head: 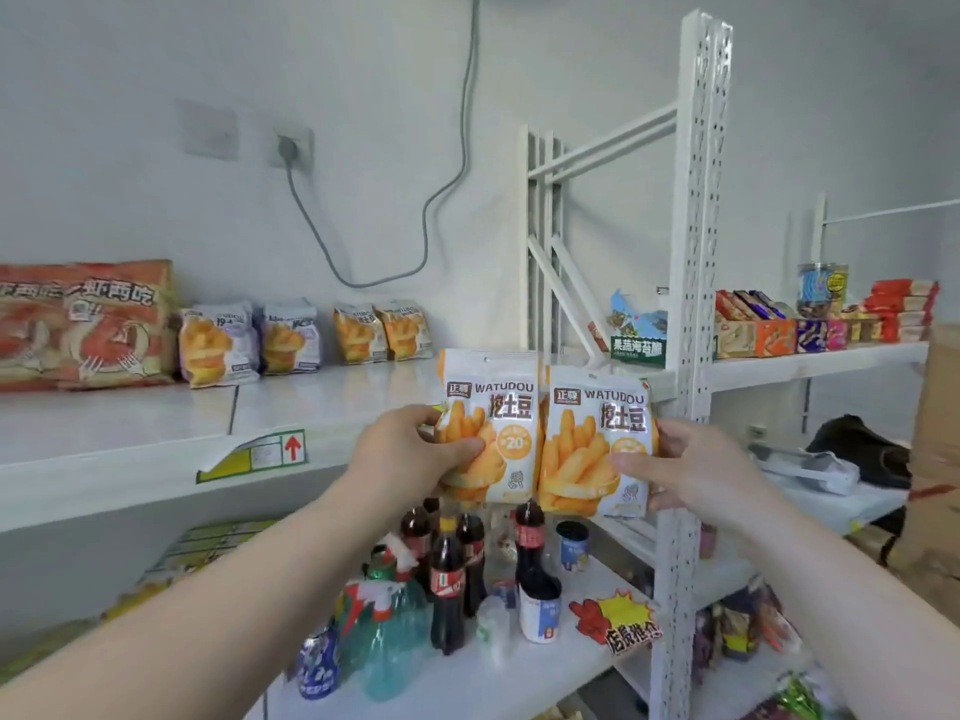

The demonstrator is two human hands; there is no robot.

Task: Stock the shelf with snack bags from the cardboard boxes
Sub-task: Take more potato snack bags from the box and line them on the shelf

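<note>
Two white-and-orange WATUDOU snack bags are held upright, side by side, in front of the white shelf (pixel 130 433). My left hand (pixel 410 452) grips the left snack bag (pixel 493 407) by its lower left corner. My right hand (pixel 696 472) grips the right snack bag (pixel 597 433) at its right edge. On the shelf stand two more orange-and-white bags (pixel 382 332), two purple-trimmed bags (pixel 249 340) and large red shrimp-snack bags (pixel 83 324) at the far left. No cardboard box is clearly in view except a brown side (pixel 935 459) at the right edge.
A perforated white upright (pixel 693 304) divides the shelves. The right shelf holds boxed snacks (pixel 821 324) and a jar (pixel 821 288). Cola bottles (pixel 452 574), spray bottles (pixel 384 636) and cans stand on the lower shelf. A grey cable (pixel 441 200) hangs on the wall.
</note>
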